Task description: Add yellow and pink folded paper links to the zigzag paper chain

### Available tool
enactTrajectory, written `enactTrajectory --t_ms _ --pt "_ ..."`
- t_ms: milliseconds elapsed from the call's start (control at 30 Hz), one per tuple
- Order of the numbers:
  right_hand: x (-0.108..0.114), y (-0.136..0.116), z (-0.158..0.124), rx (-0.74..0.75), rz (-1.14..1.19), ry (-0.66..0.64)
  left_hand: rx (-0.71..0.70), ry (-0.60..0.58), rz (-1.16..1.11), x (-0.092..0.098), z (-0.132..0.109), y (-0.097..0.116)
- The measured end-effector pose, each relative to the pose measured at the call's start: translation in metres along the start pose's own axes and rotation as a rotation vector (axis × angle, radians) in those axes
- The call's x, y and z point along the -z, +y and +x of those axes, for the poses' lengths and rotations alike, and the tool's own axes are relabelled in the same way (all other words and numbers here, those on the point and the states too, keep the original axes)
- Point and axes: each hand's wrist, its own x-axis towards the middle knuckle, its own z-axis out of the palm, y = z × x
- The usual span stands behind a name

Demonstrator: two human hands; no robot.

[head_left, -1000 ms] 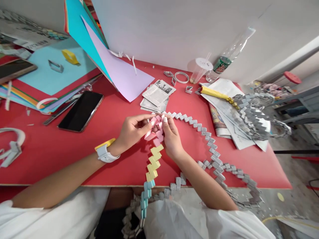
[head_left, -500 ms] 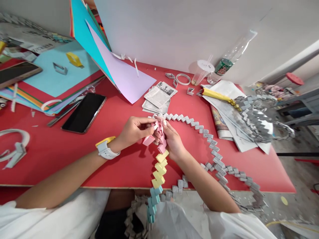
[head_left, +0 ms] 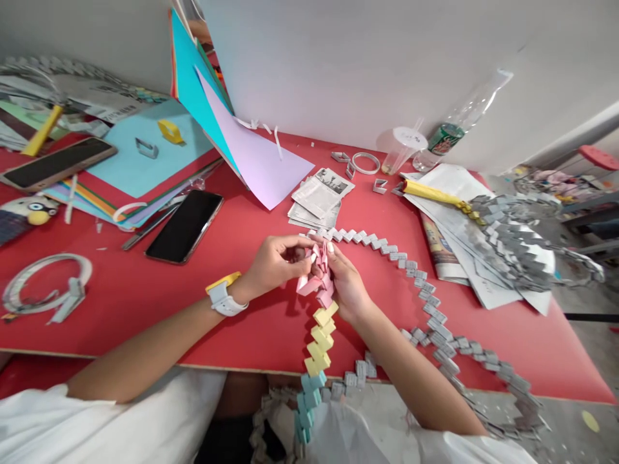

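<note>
Both hands meet over the red table around the pink end of a folded-paper chain (head_left: 320, 345). From the pink links (head_left: 325, 295) the chain runs down through yellow and then turquoise links, over the table's front edge. My left hand (head_left: 280, 261), with a white watch (head_left: 225, 299) on the wrist, pinches a pink folded paper piece (head_left: 309, 285) between thumb and fingers. My right hand (head_left: 348, 283) grips the pink end from the right, thumb on top. The fingertips partly hide how the pink pieces fit together. Just beyond the hands passes a grey newsprint chain (head_left: 380, 243).
Newspaper squares (head_left: 324, 192) lie behind the hands. A black phone (head_left: 184, 225) and coloured paper sheets (head_left: 265, 167) are to the left. At the back right stand a lidded cup (head_left: 403, 151) and a plastic bottle (head_left: 440, 145). A yellow-wrapped roll (head_left: 430, 191) rests on papers.
The whole view has shifted, so the table's things appear further right and slightly lower. The loose pink piece at my left fingers now sits closer against the chain. Both hands keep their hold.
</note>
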Motion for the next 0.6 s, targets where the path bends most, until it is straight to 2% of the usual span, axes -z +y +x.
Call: enactTrajectory --t_ms 133,233,433,500,600 --pt "0.000 0.002 0.000 0.065 -0.118 0.036 0.040 0.006 -0.026 -0.004 -0.001 0.003" --pt "0.001 0.003 0.000 0.045 -0.136 0.022 0.032 0.005 -0.018 -0.005 -0.002 0.004" --pt "-0.001 0.005 -0.002 -0.081 -0.111 0.002 0.006 0.176 0.141 -0.005 -0.002 0.003" --pt "-0.001 0.004 -0.002 -0.092 -0.097 -0.004 0.065 0.153 0.091 -0.003 0.002 0.003" --pt "0.001 0.002 -0.001 -0.040 -0.056 0.012 0.169 -0.010 -0.059 0.004 0.010 0.005"
